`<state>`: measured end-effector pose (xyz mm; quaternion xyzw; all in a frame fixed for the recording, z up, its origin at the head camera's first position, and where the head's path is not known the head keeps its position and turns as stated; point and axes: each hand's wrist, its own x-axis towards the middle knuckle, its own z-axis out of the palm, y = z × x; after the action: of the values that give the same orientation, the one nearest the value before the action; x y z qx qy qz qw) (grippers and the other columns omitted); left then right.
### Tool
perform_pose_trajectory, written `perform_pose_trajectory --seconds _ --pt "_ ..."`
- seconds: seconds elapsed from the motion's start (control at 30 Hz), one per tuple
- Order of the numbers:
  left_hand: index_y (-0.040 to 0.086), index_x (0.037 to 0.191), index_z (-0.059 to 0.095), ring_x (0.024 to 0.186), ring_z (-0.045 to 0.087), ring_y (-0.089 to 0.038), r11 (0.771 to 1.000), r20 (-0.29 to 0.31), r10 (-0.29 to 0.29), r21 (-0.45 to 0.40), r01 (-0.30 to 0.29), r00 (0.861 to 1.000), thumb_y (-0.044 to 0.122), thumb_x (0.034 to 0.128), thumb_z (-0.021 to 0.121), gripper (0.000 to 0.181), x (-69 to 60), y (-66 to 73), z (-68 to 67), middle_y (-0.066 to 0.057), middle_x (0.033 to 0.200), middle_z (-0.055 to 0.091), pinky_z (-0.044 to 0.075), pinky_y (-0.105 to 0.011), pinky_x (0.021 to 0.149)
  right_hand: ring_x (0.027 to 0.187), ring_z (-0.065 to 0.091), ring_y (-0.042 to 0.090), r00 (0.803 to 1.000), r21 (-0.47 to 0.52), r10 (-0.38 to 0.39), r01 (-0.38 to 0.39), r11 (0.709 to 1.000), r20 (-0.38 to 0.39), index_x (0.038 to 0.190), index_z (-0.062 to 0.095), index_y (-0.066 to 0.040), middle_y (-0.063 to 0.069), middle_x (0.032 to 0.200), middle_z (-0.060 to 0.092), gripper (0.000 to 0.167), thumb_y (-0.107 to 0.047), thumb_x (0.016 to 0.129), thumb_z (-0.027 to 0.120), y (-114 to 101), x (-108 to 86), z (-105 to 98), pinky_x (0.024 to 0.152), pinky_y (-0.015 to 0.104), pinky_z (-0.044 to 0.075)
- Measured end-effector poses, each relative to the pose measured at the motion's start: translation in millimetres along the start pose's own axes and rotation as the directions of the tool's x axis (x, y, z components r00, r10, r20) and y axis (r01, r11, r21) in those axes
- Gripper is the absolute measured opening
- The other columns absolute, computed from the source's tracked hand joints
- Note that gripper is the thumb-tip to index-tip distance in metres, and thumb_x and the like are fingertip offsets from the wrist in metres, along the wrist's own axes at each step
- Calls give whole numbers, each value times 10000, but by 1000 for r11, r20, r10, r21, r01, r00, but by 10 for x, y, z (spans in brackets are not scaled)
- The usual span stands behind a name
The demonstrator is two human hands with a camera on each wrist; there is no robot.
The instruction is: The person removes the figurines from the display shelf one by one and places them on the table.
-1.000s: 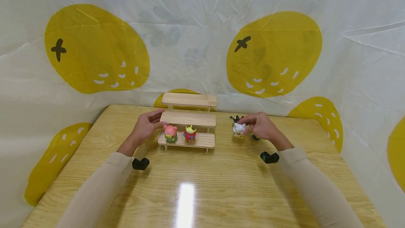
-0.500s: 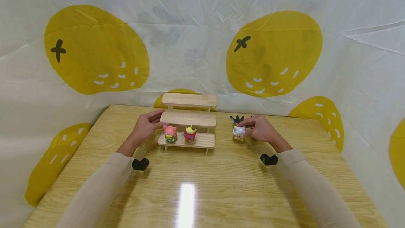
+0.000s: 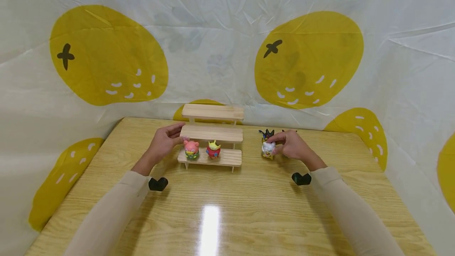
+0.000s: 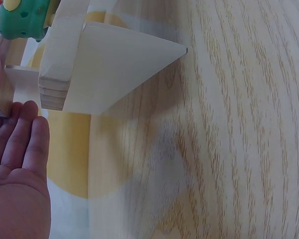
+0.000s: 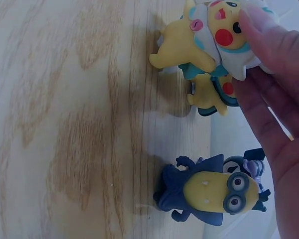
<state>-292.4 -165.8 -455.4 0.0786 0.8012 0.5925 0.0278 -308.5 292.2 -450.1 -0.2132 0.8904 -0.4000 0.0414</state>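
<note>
In the head view, my left hand is at the left end of a three-tier wooden display stand. Its thumb and fingers sit on either side of the middle tier's end; the left wrist view shows those fingers fairly straight. A pink figurine and a red figurine with a yellow-green head stand on the bottom tier. To the right, my right hand pinches a yellow toy figurine in a white hood by its head. The figurine is upright, its feet at or just above the table.
Behind the held toy stands another yellow figurine with a dark hood. A one-piece blue and yellow minion figure stands near my right palm, with a dark figure partly hidden behind it. A patterned cloth hangs behind the table.
My right hand has lowered the white-hooded figurine slightly toward the table and turned it upright. The left hand and the display stand have stayed put.
</note>
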Motion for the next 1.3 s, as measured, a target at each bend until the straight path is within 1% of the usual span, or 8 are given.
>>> perform_pose_trajectory --seconds 0.2,0.4,0.57,0.63,0.77,0.87,1.1,1.3 --pt "29 1566 465 1480 471 -387 1000 8 8 -29 -7 1000 88 992 715 629 14 4 10 -244 1594 467 562 -146 972 1016 758 314 1000 -30 27 -27 999 15 1106 806 -22 212 1167 770 265 -9 843 840 19 -13 -19 836 318 624" --pt "49 1564 476 1510 435 -377 1000 -1 -1 -16 1 1000 92 993 714 620 1 13 2 -225 1619 441 546 -200 1034 1021 740 305 999 -51 42 -41 998 25 1131 798 -36 198 1180 762 280 -93 863 853 2 -14 -24 845 312 605" --pt "40 1567 466 1482 472 -383 999 9 -3 -36 3 1000 81 993 711 626 -1 11 14 -245 1593 469 561 -146 975 991 724 273 999 -91 48 -46 995 25 1120 803 -48 172 1152 773 277 -117 857 861 -11 -4 -21 819 297 579" --pt "44 1568 466 1487 466 -381 999 10 -3 -32 3 1000 83 994 710 625 -3 12 14 -242 1598 464 561 -172 1000 981 711 269 999 -108 41 -39 993 21 1111 806 -50 162 1133 779 269 -105 853 859 -11 1 -23 818 310 571" --pt "62 1571 469 1523 417 -376 1000 8 -6 -1 6 1000 113 998 713 625 -10 18 7 -224 1629 426 515 -323 1116 978 700 260 1000 -128 25 -23 991 13 1103 806 -42 150 1104 787 260 -66 846 842 -16 -1 -34 838 345 576" --pt "64 1574 464 1536 394 -382 1000 12 -7 9 7 1000 125 1001 713 628 -15 20 5 -224 1642 406 479 -400 1147 985 701 262 1000 -131 23 -22 991 10 1098 805 -32 153 1099 789 258 -45 842 828 -32 -3 -43 854 373 584" --pt "64 1575 463 1535 393 -385 1000 10 -12 13 12 1000 126 1000 715 631 -11 26 3 -236 1639 402 483 -405 1138 1001 695 280 1000 -154 10 -8 988 14 1093 802 -25 154 1086 791 247 -24 846 802 -61 6 -45 934 548 592" --pt "63 1577 459 1536 388 -389 1000 12 -10 13 10 1000 135 997 720 640 -15 31 11 -243 1639 398 463 -435 1152 1000 691 294 1000 -177 -4 7 984 16 1136 795 -21 160 1105 781 281 -25 855 805 -60 10 -42 945 592 578"
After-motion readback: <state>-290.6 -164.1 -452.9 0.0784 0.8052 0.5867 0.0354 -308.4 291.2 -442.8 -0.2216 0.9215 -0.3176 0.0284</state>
